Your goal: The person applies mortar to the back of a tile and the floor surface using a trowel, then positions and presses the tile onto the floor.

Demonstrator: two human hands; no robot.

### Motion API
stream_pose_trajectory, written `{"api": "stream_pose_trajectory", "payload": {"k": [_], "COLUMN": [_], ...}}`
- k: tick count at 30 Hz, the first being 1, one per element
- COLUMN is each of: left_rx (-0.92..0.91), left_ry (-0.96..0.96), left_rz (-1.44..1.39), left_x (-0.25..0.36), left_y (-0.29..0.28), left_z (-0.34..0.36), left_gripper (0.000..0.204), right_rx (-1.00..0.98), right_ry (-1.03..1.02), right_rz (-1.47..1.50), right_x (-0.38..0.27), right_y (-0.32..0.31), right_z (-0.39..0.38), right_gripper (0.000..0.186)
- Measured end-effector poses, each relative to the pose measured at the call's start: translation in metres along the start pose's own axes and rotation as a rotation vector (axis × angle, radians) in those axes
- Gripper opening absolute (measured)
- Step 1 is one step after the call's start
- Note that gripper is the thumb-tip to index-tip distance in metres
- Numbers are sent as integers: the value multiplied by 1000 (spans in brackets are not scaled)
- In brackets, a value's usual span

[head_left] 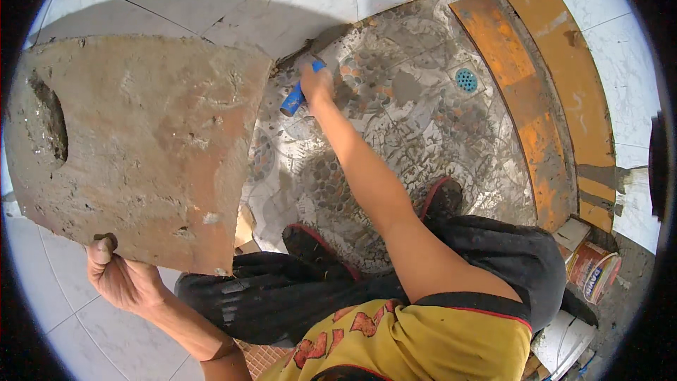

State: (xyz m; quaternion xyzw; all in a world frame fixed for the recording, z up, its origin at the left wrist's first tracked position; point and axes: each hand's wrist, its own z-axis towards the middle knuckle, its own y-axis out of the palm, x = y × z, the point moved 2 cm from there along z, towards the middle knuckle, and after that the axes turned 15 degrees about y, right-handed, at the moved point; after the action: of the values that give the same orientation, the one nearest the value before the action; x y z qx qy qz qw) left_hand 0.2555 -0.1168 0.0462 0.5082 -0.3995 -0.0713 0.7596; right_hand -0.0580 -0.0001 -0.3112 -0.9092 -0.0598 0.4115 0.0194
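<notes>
My left hand (125, 279) pinches the near edge of a large, flat board (162, 134) coated with grey mortar. On the board's far left sits a wet mortar lump (42, 127). Farther right, my right hand (317, 86) is wrapped round the thick blue handle of a tool (292, 101), low by the foot of the tiled wall. Its working end is hidden by the hand and blurred, so I cannot tell its kind. Below the hand spreads a pebble-patterned tile floor (331, 183) smeared with mortar.
A round blue drain cover (466, 80) is set in the floor. Along the right run an orange-brown strip (522, 88) and a wider brown one (564, 63). White marbled wall tiles (296, 7) rise at the back. A mortar-stained bucket (591, 271) lies at lower right, near my knee.
</notes>
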Motion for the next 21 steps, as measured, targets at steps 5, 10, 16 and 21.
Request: {"api": "stream_pose_trajectory", "payload": {"k": [5,10,16,21], "left_rx": [-73,-99,-53,-40], "left_ry": [-28,-57,-42,-66], "left_rz": [-23,-54,-20,-51], "left_x": [3,4,5,5], "left_y": [-4,-3,-1,-3], "left_z": [3,2,-2,-2], "left_gripper": [56,59,62,61], "right_rx": [50,-23,49,62], "right_ry": [17,-72,-58,68], "right_rz": [-66,-33,-239,-119], "right_x": [15,14,-7,-17], "right_y": [-9,-22,-17,-17], "right_z": [-22,-10,-1,-11], "right_gripper": [44,45,44,47]}}
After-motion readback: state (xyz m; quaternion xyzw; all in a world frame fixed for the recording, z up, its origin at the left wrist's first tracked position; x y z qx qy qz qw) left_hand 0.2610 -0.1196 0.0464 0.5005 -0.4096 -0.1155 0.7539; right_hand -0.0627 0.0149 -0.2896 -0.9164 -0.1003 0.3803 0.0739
